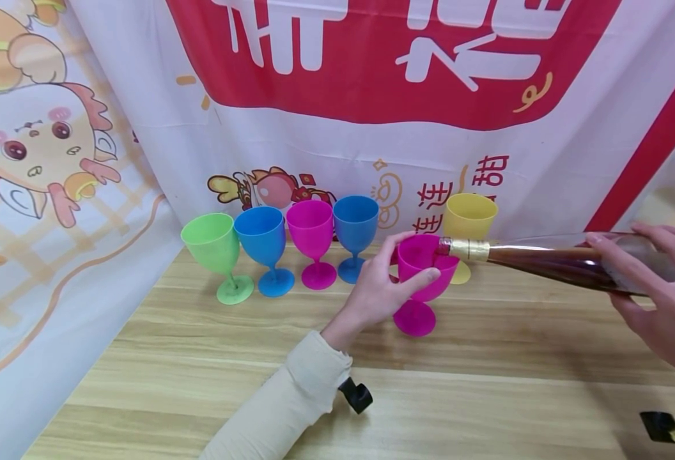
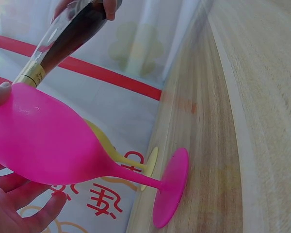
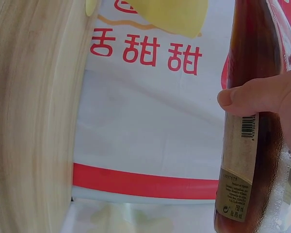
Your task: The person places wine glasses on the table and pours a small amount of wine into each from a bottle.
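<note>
The left hand (image 1: 374, 287) grips a bright pink, plastic-looking stemmed goblet (image 1: 438, 291) by its bowl, thumb on the near side and fingers around the far side. The goblet stands over the wood-grain table (image 1: 487, 358), its bowl leaning slightly toward the right; whether its foot rests fully on the surface cannot be told. The right hand (image 1: 668, 300) grips the body of a clear glass bottle (image 1: 550, 259) of reddish-brown liquid, tipped nearly level, its gold-foiled neck at the goblet's rim. Just behind the goblet stands a pale yellow stemmed goblet (image 1: 470, 217), partly hidden. To the left, a light green goblet (image 1: 211, 246), a blue goblet (image 1: 263, 236), a second pink goblet (image 1: 311, 230) and a darker blue goblet (image 1: 356, 223) stand upright in a row before a white cloth with red print (image 1: 314, 140).
</note>
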The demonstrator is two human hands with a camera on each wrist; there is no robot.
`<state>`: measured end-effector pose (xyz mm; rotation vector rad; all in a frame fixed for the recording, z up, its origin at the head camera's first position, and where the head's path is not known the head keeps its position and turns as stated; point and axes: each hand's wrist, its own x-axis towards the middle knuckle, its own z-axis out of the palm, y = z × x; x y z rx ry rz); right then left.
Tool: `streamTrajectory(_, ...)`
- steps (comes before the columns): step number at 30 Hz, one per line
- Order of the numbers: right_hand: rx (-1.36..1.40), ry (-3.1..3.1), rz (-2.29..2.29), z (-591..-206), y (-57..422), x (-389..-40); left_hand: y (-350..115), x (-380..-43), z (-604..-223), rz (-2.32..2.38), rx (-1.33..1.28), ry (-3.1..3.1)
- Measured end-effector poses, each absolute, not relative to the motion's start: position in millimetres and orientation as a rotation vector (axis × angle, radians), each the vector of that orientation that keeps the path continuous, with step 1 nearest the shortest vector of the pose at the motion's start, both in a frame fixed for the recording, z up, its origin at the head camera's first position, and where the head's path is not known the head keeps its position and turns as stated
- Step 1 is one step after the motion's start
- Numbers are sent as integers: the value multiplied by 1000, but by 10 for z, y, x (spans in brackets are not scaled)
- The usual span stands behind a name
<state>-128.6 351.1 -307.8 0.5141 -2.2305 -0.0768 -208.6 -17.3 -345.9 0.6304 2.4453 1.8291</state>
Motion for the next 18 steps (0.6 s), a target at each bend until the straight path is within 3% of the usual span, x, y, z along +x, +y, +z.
streamTrajectory(18,522,-2231,-71,-3074,3514,-1278,-174,-2094,-3476,1827,637,2447)
